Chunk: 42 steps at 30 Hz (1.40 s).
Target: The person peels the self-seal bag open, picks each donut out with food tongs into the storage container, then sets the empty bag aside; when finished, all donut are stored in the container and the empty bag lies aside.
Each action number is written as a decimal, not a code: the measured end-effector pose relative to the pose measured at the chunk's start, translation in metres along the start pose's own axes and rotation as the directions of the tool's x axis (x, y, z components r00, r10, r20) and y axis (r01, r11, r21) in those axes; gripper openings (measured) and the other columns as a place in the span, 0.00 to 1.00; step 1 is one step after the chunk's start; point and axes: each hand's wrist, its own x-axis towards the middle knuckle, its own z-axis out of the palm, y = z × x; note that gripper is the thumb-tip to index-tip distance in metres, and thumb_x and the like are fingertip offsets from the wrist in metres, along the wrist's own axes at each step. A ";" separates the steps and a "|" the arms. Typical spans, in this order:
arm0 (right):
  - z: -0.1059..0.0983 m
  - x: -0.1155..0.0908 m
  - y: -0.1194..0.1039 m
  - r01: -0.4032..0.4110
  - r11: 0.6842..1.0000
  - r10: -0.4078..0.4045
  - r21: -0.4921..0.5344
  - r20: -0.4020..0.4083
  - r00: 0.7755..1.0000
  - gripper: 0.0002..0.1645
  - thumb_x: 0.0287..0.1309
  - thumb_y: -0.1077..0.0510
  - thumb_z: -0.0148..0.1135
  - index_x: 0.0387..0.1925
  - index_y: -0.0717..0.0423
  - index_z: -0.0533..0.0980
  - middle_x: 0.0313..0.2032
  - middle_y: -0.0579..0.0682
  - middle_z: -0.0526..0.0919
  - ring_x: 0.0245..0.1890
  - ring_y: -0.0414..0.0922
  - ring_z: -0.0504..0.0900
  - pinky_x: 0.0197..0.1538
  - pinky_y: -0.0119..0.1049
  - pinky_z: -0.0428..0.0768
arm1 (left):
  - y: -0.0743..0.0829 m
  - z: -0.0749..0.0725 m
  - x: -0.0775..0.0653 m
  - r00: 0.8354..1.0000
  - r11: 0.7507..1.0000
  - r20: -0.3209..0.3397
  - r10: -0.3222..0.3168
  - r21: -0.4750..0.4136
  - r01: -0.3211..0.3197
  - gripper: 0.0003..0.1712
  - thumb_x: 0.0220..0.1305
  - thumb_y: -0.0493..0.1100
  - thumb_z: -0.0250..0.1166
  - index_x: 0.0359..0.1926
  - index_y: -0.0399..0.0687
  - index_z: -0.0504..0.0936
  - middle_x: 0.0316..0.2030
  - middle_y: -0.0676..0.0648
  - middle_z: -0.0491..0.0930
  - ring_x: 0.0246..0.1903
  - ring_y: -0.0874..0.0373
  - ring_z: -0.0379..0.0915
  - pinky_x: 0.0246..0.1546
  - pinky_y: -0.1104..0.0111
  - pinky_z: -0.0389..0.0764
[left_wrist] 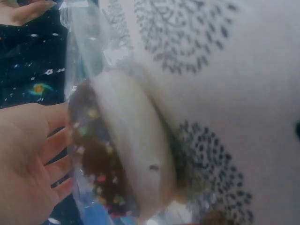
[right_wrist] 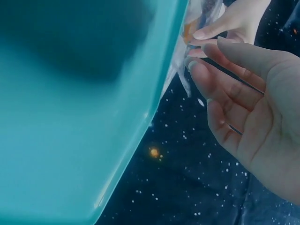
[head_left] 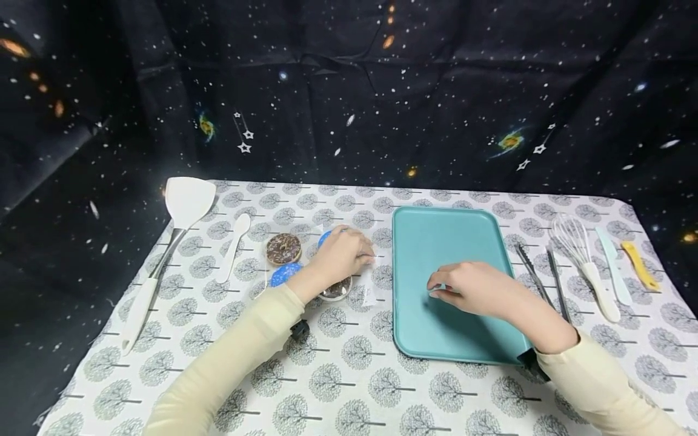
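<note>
The bag [left_wrist: 84, 35] likely bunches the donuts [head_left: 283, 249] under the left hand [head_left: 342, 254], whose grip I cannot tell, with the tray [head_left: 436, 233] below the right hand's [head_left: 473, 288] empty, parted grip.

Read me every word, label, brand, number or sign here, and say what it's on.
None readable.
Backdrop and tablecloth: pictures only, no lettering I can make out.
Tray: no visible text.
Chocolate-topped donut: one tiny dark mark on its pale side, too blurred to identify.
</note>
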 end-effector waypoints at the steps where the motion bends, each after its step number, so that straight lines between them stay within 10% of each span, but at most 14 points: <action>1: 0.000 -0.001 0.000 -0.005 1.000 0.005 0.003 -0.006 1.000 0.05 0.55 0.59 0.65 0.35 0.50 0.82 0.34 0.40 0.84 0.33 0.38 0.82 0.36 0.34 0.80 | -0.001 0.000 0.000 1.000 1.000 -0.017 -0.002 -0.012 0.002 0.09 0.59 0.49 0.65 0.38 0.54 0.86 0.46 0.51 0.82 0.53 0.54 0.73 0.64 0.56 0.60; 9: -0.006 -0.023 0.015 -0.057 0.998 0.059 0.020 -0.055 0.997 0.05 0.55 0.58 0.65 0.35 0.51 0.82 0.34 0.41 0.84 0.33 0.39 0.82 0.35 0.34 0.80 | -0.007 -0.001 -0.005 0.981 0.974 -0.190 -0.026 -0.227 -0.018 0.11 0.59 0.47 0.65 0.42 0.52 0.86 0.32 0.56 0.74 0.35 0.61 0.67 0.44 0.67 0.71; 20: -0.002 -0.084 0.057 -0.245 0.967 0.235 -0.075 -0.120 0.964 0.07 0.51 0.57 0.67 0.34 0.51 0.82 0.28 0.39 0.83 0.24 0.32 0.76 0.25 0.29 0.77 | -0.009 -0.004 -0.011 0.917 0.852 -0.321 -0.238 -0.523 0.038 0.08 0.54 0.44 0.69 0.36 0.51 0.87 0.32 0.58 0.79 0.31 0.66 0.72 0.33 0.74 0.76; 28: 0.008 -0.131 0.082 -0.543 0.833 0.528 -0.105 -0.138 0.838 0.16 0.58 0.50 0.62 0.40 0.59 0.75 0.23 0.44 0.77 0.19 0.40 0.73 0.18 0.38 0.72 | -0.009 -0.013 -0.018 0.903 0.802 -0.330 -0.276 -0.596 0.027 0.09 0.54 0.44 0.69 0.37 0.47 0.87 0.34 0.56 0.81 0.33 0.64 0.73 0.36 0.69 0.75; 37: 0.019 -0.151 0.090 -0.766 0.640 0.768 -0.060 0.085 0.635 0.46 0.61 0.28 0.40 0.39 0.73 0.65 0.17 0.52 0.71 0.16 0.48 0.71 0.17 0.44 0.68 | -0.009 -0.024 -0.019 0.931 0.829 -0.270 -0.244 -0.556 0.056 0.09 0.56 0.44 0.68 0.38 0.49 0.87 0.33 0.56 0.81 0.30 0.65 0.74 0.33 0.71 0.76; 42: 0.024 -0.152 0.091 -0.797 0.603 0.793 -0.045 0.141 0.592 0.51 0.57 0.24 0.40 0.38 0.75 0.64 0.17 0.53 0.70 0.16 0.50 0.72 0.17 0.44 0.68 | -0.007 -0.030 -0.020 0.942 0.820 -0.224 -0.251 -0.566 0.084 0.08 0.57 0.44 0.68 0.38 0.51 0.87 0.33 0.58 0.81 0.28 0.64 0.73 0.32 0.70 0.76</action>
